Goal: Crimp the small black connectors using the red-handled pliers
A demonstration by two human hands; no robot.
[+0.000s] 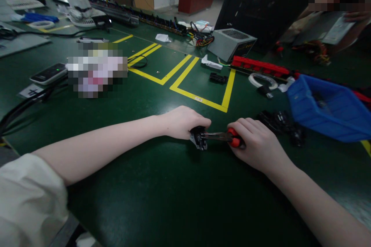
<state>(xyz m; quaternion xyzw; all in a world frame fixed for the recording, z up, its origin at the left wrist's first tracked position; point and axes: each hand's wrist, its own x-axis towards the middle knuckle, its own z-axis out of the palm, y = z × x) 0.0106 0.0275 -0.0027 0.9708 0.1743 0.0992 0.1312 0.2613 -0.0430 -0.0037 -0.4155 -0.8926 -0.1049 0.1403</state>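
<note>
My left hand (185,121) is closed on a small black part with metal edges (199,139), held just above the green table. From the right, the jaws of red-handled pliers (217,136) reach to this part and touch it. My right hand (255,139) is wrapped round the handles of the pliers. What exactly the jaws grip is too small to make out. Beside my right hand lie several black parts (279,121) in a loose pile, and a similar black part (218,78) lies inside a yellow-taped rectangle further back.
A blue bin (327,112) stands at the right, next to a white tape roll (262,81) and a red strip (261,67). Behind are a grey power supply (232,42) and a large black panel (257,11). A black device (49,73) with cables lies left. Another person's hands show upper right.
</note>
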